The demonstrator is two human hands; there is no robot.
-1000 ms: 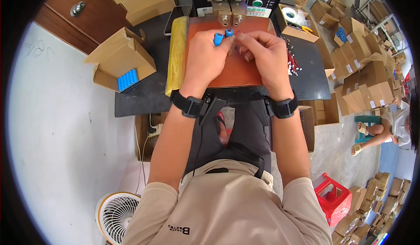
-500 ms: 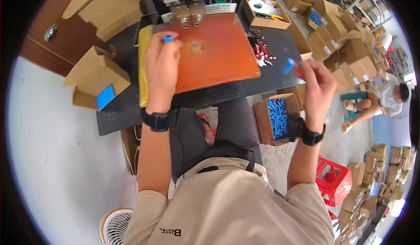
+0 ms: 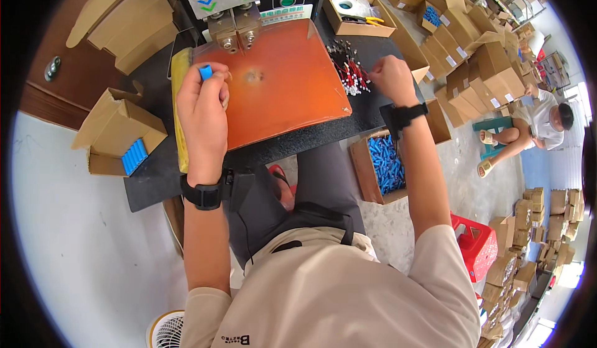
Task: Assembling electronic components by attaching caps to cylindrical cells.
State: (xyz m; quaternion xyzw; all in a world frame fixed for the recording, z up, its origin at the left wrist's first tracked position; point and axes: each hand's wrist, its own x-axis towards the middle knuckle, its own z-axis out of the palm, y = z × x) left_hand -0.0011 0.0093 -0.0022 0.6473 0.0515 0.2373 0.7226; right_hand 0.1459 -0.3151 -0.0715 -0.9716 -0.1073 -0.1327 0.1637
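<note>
My left hand [image 3: 202, 112] is closed around a blue cylindrical battery cell [image 3: 206, 72], whose end sticks up between thumb and fingers. It hovers over the left part of an orange-brown board [image 3: 286, 93]. At the right, my right hand [image 3: 395, 81] has its fingertips pressed together at the edge of a pile of thin red and black wires with white connectors [image 3: 353, 77]. What its fingertips hold, if anything, is hidden. Behind the board stands a spot-welding machine [image 3: 283, 15] with two metal electrode holders [image 3: 236, 35].
Blue cells fill a cardboard box [image 3: 367, 174] below the table's front edge. Another open box [image 3: 112, 143] with a row of blue cells is at the left. A tray box [image 3: 360, 30] holds tape and pliers. A seated person [image 3: 547, 121] and stacked cartons are at the right.
My right hand has moved left and forward to the wire pile; the blue cell it had is no longer seen there. My left hand keeps its cell. The whole view has shifted slightly.
</note>
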